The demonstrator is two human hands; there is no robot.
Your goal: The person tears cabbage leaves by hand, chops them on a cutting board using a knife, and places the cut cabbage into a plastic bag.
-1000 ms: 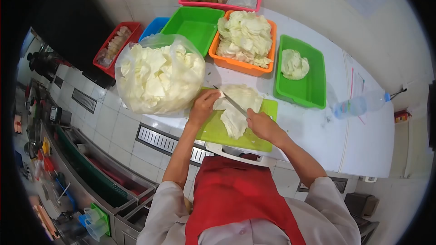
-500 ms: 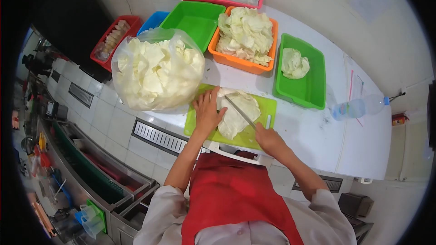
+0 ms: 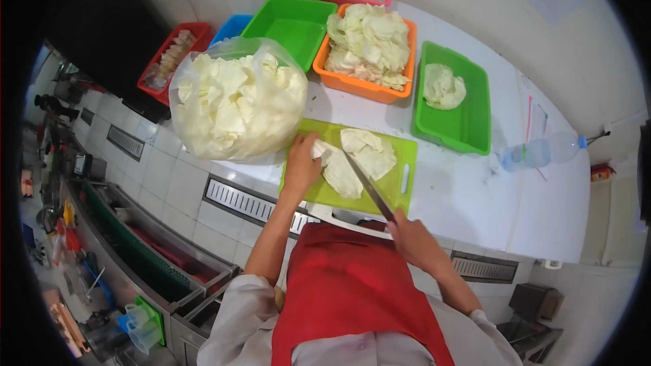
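On the green cutting board (image 3: 325, 193) lie pale cabbage leaves (image 3: 371, 154), parted into two portions. My left hand (image 3: 302, 166) is closed on the edge of the left portion, at the board's left side. My right hand (image 3: 412, 237) grips a knife (image 3: 373, 192) near the board's front right corner. The blade slants up and left, its tip between the leaf portions. A clear plastic bag full of cut cabbage (image 3: 237, 105) stands just beyond my left hand.
Behind the board, an orange tray (image 3: 363, 88) is heaped with cabbage leaves. A green tray (image 3: 454, 125) on the right holds one cabbage piece. Another green tray (image 3: 288, 27), a blue tray, a pink tray and a red tray (image 3: 198, 39) stand farther back. Plastic bottles (image 3: 536, 154) lie at the right.
The leaf has been parted into two portions. My right hand and the knife have drawn back toward my body, and my left hand has gone from lying flat to holding the leaf's edge.
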